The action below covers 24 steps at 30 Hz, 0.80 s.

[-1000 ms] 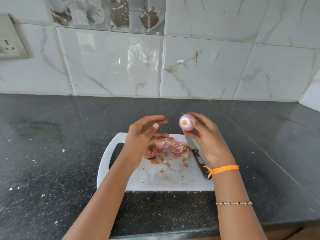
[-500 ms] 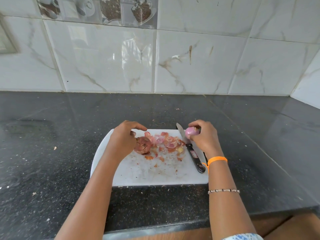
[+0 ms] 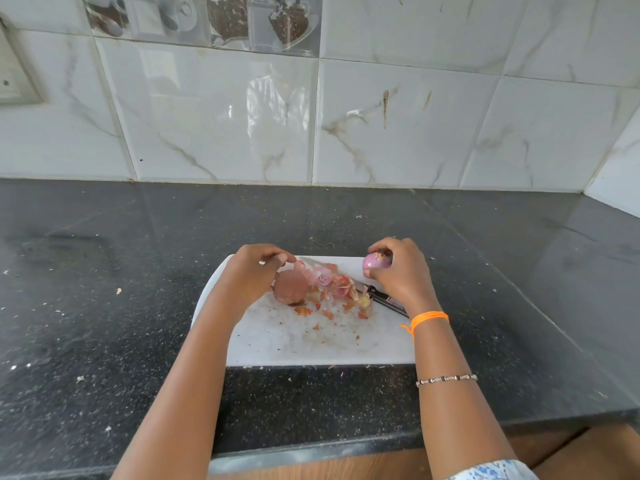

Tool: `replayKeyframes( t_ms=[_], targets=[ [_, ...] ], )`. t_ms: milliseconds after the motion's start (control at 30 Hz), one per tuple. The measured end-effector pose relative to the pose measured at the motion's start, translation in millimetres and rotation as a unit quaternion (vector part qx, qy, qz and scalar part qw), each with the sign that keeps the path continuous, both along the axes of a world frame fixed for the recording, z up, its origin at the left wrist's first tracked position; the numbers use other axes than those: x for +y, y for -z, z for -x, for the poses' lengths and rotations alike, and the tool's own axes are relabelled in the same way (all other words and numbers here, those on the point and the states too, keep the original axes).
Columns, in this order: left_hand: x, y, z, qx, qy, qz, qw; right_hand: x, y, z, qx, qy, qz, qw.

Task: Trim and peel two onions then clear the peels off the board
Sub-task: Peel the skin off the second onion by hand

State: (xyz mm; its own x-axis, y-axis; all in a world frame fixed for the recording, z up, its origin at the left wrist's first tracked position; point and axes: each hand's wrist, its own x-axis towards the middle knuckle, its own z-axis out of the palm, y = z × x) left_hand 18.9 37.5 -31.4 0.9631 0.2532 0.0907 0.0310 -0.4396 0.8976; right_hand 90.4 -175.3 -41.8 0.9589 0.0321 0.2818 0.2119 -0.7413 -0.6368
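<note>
Black knife hndl under right hand.

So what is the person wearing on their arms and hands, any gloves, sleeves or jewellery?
No gloves: both hands, left hand and right hand, are bare, and so are the forearms. The right wrist carries an orange thread band with a knotted tail, and further up the forearm a thin beaded chain bracelet. A light blue patterned cloth, probably a sleeve, shows at the bottom edge. The left arm wears nothing visible.

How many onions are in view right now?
2: a peeled onion in the right hand over the board's far right, and an unpeeled onion under the left hand.
</note>
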Motion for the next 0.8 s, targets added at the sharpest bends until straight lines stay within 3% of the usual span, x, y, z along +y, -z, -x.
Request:
replayKeyframes(
  t_ms=[100, 200, 333, 600, 800],
  targets=[
    [5.4, -1.8, 3.6, 0.013, 0.029, 0.048, 0.998, -0.9, 0.8, 0.4, 0.006, 0.011, 0.014, 1.000],
    [9.6, -3.8, 5.3, 0.026, 0.050, 0.030, 0.998, -0.6, -2.9, 2.7, 0.004, -0.007, 0.002, 1.000],
    [12.9, -4.2, 12.1, 0.072, 0.095, 0.025, 0.992, -7.3, -12.3, 22.1, -0.078, 0.046, -0.011, 0.996],
    [9.0, -2.1, 18.0, 0.068, 0.135, -0.002, 0.989, -18.1, 4.8, 65.6, -0.010, 0.040, 0.170, 0.985],
    [4.3, 6.3, 14.6, 0.022, 0.084, -0.048, 0.995, -7.9, 5.3, 67.9, -0.008, 0.040, 0.249, 0.968]
  ],
)
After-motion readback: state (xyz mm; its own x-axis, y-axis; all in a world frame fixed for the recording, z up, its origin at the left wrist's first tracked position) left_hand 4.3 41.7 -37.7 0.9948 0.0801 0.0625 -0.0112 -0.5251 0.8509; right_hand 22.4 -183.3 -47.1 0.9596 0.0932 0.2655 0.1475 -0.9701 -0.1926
